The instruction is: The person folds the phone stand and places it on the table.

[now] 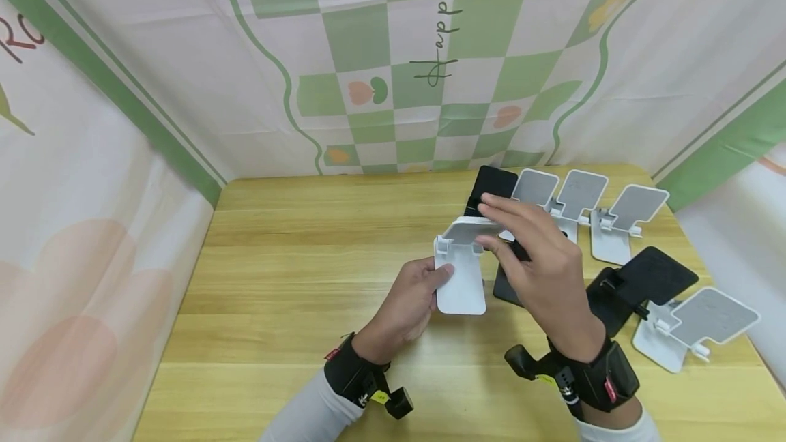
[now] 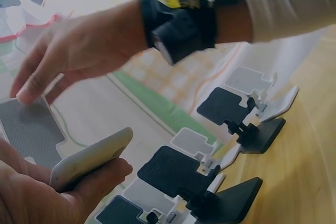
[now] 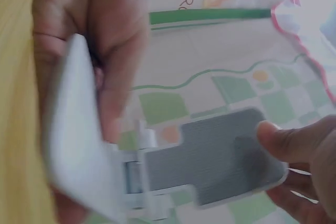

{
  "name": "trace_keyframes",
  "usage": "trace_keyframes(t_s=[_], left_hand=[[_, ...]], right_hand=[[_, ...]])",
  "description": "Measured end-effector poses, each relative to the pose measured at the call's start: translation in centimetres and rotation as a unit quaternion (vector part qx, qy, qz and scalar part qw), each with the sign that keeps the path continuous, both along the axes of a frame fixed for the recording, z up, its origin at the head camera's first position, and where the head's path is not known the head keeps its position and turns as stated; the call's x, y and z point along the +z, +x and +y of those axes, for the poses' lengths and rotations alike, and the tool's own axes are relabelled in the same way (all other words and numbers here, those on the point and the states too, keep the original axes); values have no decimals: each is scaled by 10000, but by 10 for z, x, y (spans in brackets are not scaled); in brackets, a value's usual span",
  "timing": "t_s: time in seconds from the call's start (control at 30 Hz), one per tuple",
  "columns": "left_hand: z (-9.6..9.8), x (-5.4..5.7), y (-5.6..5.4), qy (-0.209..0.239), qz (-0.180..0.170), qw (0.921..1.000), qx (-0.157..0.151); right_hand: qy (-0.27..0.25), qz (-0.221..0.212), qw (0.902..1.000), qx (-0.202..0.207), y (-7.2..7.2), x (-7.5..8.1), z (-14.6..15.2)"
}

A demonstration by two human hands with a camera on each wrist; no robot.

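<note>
Closest to the head camera hangs the right hand (image 1: 546, 258), its thumb on the gray face of a panel (image 3: 220, 156) and its other fingers behind, pinching the outer end. On my feed that panel belongs to a white stand (image 1: 462, 266), held up above the worktop (image 1: 295, 271); the left hand (image 1: 411, 295) clamps its base (image 1: 462, 292), thumb on the face, fingers behind. I take the step to be setting the panel's angle. For that I'd keep the base dead steady and let only the hinge (image 3: 134, 177) turn — guiding along its swing, never sideways, since a twist could strain it. Pinching near the middle of the end edge should share the load evenly; I'd ease off at any stiffness rather than force it.

What I can't read from here is whether the hinge has reached a stop. The right wrist view blurs the base, and the left wrist view cuts off much of the held stand. Beneath the right hand, a black piece (image 1: 506, 286) is mostly covered — I can't tell whether it joins the black panel (image 1: 497, 181) farther back. That same hand partly masks a rear white stand (image 1: 535, 186).
</note>
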State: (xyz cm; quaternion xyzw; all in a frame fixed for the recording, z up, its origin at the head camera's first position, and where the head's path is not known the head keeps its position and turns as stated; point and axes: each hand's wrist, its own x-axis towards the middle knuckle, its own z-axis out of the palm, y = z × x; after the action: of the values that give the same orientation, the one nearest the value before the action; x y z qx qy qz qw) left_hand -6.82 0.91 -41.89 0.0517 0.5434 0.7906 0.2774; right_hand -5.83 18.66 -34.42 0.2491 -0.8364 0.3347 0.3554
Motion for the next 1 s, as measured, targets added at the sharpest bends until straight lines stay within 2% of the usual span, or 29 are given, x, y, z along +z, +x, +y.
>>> trace_keyframes(t_s=[0.17, 0.4, 0.57, 0.77, 1.0], left_hand=[[0, -2, -1, -9, 46, 10000, -34], [-1, -3, -1, -24, 57, 10000, -42], [-2, -2, -2, -27, 109, 9999, -30], [-1, 0, -1, -42, 83, 10000, -30], [-2, 6, -6, 24, 56, 9999, 150]], right_hand=[[748, -307, 9967, 68, 2, 14, -5], [1105, -368, 9932, -82, 2, 20, -9], [1544, -512, 9865, -190, 0, 22, -8], [1560, -527, 9861, -223, -1, 20, -9], [1376, -265, 9901, 109, 1, 12, -15]])
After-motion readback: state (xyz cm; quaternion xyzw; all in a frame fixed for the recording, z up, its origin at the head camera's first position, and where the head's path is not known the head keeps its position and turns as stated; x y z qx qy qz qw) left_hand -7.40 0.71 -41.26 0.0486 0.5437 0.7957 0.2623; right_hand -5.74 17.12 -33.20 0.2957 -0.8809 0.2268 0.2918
